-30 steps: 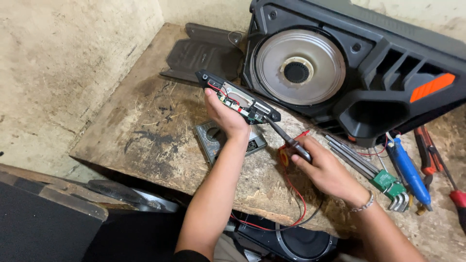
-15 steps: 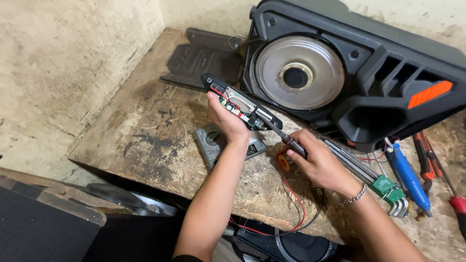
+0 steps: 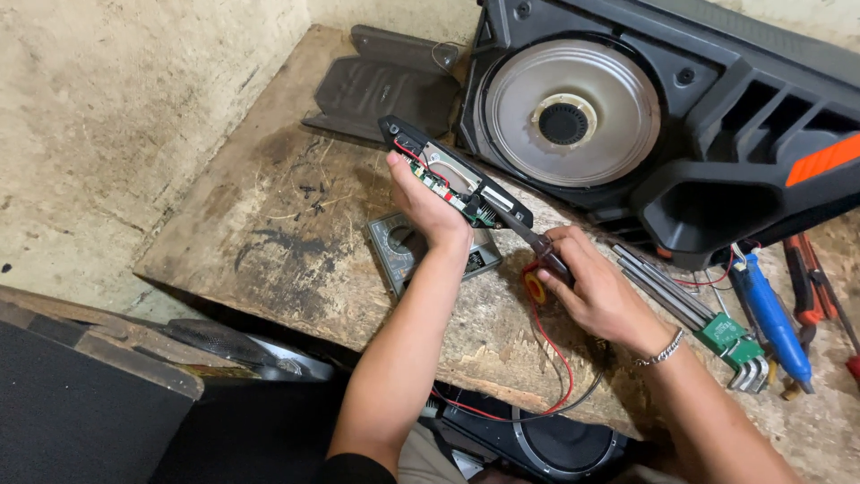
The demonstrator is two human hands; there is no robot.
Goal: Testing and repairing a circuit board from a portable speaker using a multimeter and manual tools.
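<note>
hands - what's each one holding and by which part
Left hand holds the open black panel with circuit board from underneath, mid-length. Right hand grips a probe by its handle.

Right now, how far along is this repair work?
Done: the control panel is out of the speaker, circuit board bared. In hand: left hand holds it; right hand touches a probe to it. Left: the grey cover lies loose and the meter stays out.
</note>
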